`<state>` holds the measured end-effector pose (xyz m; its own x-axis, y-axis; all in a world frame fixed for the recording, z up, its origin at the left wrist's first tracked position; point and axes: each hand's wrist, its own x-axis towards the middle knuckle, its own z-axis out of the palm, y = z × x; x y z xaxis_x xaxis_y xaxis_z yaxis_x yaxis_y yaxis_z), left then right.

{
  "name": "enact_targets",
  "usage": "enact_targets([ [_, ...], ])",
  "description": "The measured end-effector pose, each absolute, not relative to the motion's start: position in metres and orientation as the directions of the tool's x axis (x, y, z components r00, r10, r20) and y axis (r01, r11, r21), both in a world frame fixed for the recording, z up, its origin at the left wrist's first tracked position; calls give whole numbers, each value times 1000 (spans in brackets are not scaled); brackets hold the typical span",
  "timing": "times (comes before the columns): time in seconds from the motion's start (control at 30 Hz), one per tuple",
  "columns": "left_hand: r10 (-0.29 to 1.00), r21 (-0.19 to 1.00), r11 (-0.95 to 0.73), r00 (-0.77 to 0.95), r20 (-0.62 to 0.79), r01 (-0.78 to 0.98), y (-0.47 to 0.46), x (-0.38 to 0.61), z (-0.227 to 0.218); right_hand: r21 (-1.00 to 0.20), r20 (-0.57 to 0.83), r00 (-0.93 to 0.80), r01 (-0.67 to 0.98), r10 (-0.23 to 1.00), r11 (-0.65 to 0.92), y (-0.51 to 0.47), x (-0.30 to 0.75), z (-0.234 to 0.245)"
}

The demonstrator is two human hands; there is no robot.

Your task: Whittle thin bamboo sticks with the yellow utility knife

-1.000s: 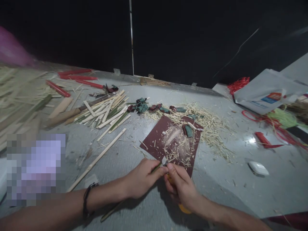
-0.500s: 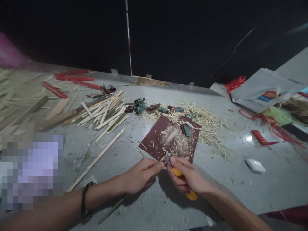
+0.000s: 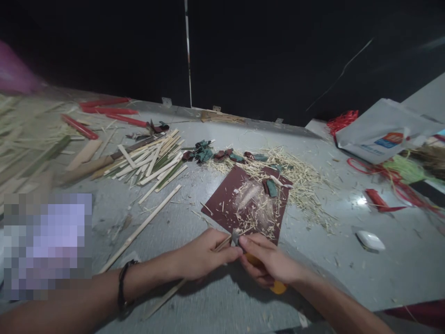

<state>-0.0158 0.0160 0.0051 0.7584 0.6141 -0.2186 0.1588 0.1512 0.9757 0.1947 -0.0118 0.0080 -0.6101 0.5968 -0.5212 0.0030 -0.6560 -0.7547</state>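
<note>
My left hand [image 3: 201, 256] is closed around a thin bamboo strip [image 3: 168, 297], whose long end slants out below the palm toward the table's near edge. My right hand [image 3: 269, 260] grips a yellow-handled utility knife [image 3: 278, 287]. The knife's blade lies against the strip right beside my left thumb, and the fingers of both hands nearly meet there. Just beyond them lies a dark red-brown square sheet [image 3: 219, 199], strewn with pale shavings. A crumpled green and brown scrap [image 3: 270, 188] rests on the sheet's far part.
Cut bamboo sticks [image 3: 153, 162] are piled left of the sheet, and one long stick [image 3: 139, 229] lies nearer. Shavings [image 3: 302, 181] heap behind and to the right. Red rods [image 3: 79, 126] are far left; a white oval object [image 3: 370, 240] and a white bag [image 3: 375, 134] lie right.
The knife blade has shifted slightly left and down along the strip, closer to my left thumb. The strip has tilted a little in my left hand.
</note>
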Motion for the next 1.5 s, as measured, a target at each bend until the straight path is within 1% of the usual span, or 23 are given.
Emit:
enact_targets([
  [0.07, 651, 991, 51, 748, -126, 122, 16, -13, 5, -753, -520, -626, 14, 582, -658, -12, 195, 7],
  [0.13, 641, 994, 36, 760, -106, 108, 16, -12, 5, -754, -519, -633, 23, 574, -656, -11, 196, 7],
  [0.23, 612, 992, 75, 780, -127, 103, 16, -12, 4, -757, -531, -621, 43, 576, -652, -11, 195, 8],
  [0.37, 629, 987, 97, 760, -162, 129, 15, -13, 3, -780, -538, -543, 31, 645, -625, -16, 187, 9],
  [0.47, 662, 982, 90, 727, -185, 168, 13, -11, 3, -789, -543, -454, -10, 706, -614, -20, 179, 9],
  [0.57, 715, 972, 87, 665, -214, 219, 10, -8, 4, -806, -532, -331, -86, 779, -586, -18, 178, 10],
  [0.63, 730, 971, 94, 648, -217, 220, 10, -7, 4, -818, -506, -310, -124, 805, -562, -13, 183, 13],
  [0.73, 710, 974, 125, 669, -220, 188, 10, -8, 6, -821, -473, -400, -123, 785, -557, -8, 193, 17],
  [0.83, 688, 978, 125, 696, -209, 169, 12, -10, 5, -815, -468, -517, -61, 717, -576, -8, 198, 18],
  [0.93, 694, 972, 91, 687, -217, 215, 13, -11, 2, -777, -509, -600, 14, 617, -629, -11, 198, 14],
  [1.0, 701, 963, 83, 672, -239, 257, 13, -11, 0, -753, -527, -623, 27, 578, -658, -11, 196, 11],
  [1.07, 700, 962, 85, 672, -244, 260, 13, -11, -1, -735, -537, -631, 22, 561, -678, -12, 196, 8],
  [1.23, 660, 982, 138, 727, -190, 131, 12, -11, -3, -733, -541, -625, 21, 563, -680, -12, 193, 9],
  [1.4, 660, 980, 159, 725, -197, 121, 12, -12, -2, -730, -593, -532, 40, 604, -682, -17, 185, 13],
  [1.5, 673, 980, 139, 712, -200, 144, 11, -12, 2, -749, -597, -457, 23, 659, -662, -21, 179, 15],
])
